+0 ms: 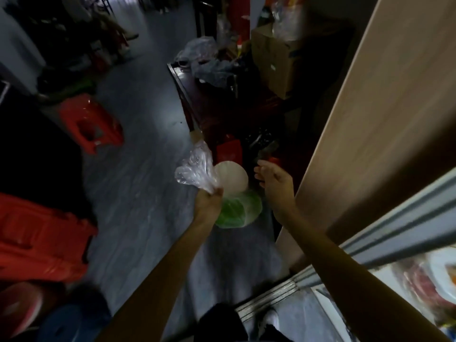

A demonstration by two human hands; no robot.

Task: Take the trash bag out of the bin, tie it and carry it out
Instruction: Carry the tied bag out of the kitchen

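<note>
Hanging above the grey floor [138, 183], the clear trash bag [232, 193] is gripped at its gathered neck by the fisted left hand [208, 202]; the right hand [276, 183] is held loosely open, empty, beside it.

cluttered home, plastic stool [92, 124], cardboard box [276, 58]

1. No text, label, brand or number can be read anywhere in the view.
2. The cardboard box [274, 58] at one o'clock carries a small pale sticker and a dark mark, both too blurred to read.
</note>
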